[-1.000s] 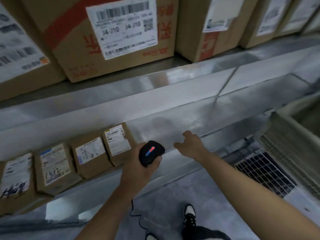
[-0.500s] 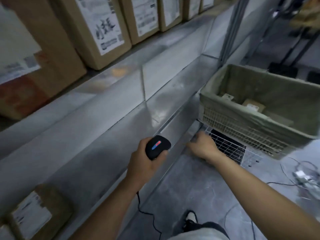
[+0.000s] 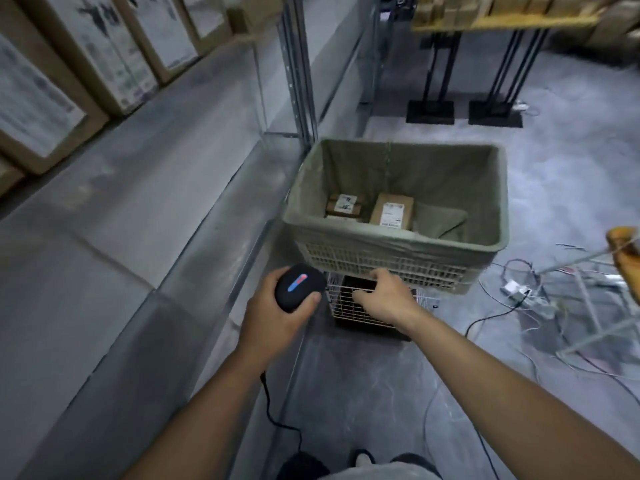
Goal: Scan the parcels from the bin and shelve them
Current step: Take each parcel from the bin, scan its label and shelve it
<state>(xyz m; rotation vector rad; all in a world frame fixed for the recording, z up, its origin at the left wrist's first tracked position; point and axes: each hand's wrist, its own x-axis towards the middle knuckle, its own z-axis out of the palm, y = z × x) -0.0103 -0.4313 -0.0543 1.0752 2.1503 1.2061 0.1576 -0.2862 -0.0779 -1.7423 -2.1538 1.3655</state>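
Two parcels [image 3: 346, 205] [image 3: 392, 211] lie in one bin [image 3: 391, 242]; one scanner [image 3: 298, 292]; two hands [image 3: 273, 313] [image 3: 386, 296].

cables [image 3: 519, 308] on floor | black stands [image 3: 430, 111] beyond | shoe [image 3: 360, 457] below

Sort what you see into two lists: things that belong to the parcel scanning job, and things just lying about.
Job: black corded handheld scanner gripped by left hand; right hand; cloth-lined mesh bin; two brown cardboard parcels; grey metal shelf.

Lying about: tangled floor cables; black stand bases.
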